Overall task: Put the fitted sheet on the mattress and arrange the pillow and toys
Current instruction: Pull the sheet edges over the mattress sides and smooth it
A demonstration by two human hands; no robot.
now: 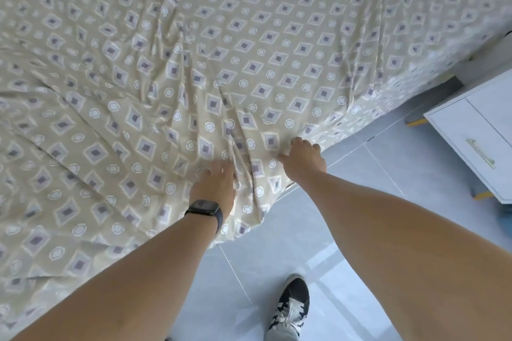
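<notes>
- One fitted sheet (194, 63), beige with grey diamonds and white rings, covers the mattress and fills most of the view; it lies rumpled, with folds running from its middle down to the near corner.
- At that corner the cloth hangs over the mattress edge toward the floor, bunched into a ridge between the two hands.
- The left hand (214, 188) lies on the sheet just left of the ridge, palm down; its fingertips sink into the cloth, and whether they pinch a fold I cannot tell.
- A black smartwatch (205, 209) sits on the left wrist.
- The right hand (303, 158) is at the very edge of the bed, fingers curled down over the sheet's edge and grasping it.
- Below, a black-and-white sneaker (292, 304) stands on the pale grey tiled floor (277, 252).
- Well to the right, a white cabinet (476, 141) with a metal drawer handle (480, 153) stands beside the bed.
</notes>
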